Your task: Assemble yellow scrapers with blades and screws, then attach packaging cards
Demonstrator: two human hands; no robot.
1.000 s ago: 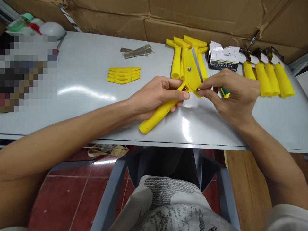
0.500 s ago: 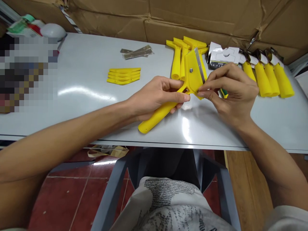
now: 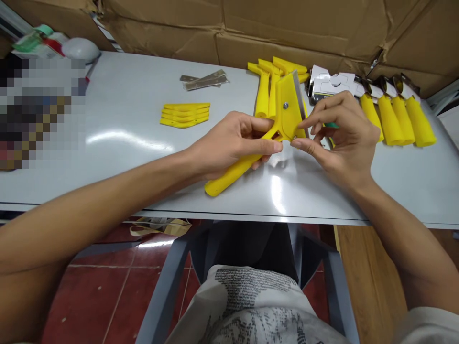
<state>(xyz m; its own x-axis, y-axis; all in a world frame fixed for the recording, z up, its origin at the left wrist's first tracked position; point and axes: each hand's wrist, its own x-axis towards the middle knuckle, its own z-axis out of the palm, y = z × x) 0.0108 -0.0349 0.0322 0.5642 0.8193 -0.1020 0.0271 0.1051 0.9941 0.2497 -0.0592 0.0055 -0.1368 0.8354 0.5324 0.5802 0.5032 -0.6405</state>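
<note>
- Gripping yellow scraper (image 3: 287, 123) at neck with left hand (image 3: 240, 141), closed round it; held over white table (image 3: 129, 177), in front of spare yellow handles (image 3: 263, 93).
- Working at head's lower corner with right hand (image 3: 344, 136), thumb and index slightly parted; cannot tell if pinching small fastener (image 3: 295, 137).
- Best to brace neck firmly, against twisting.
- Wise to angle index away from blade (image 3: 300, 98), being right beside edge.

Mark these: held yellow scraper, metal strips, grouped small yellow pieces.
Yellow scraper (image 3: 289, 117), head view: flat plate at its blade end.
Metal strips (image 3: 205, 80), head view: top strip's middle.
Small yellow pieces (image 3: 184, 115), head view: group's middle.
</note>
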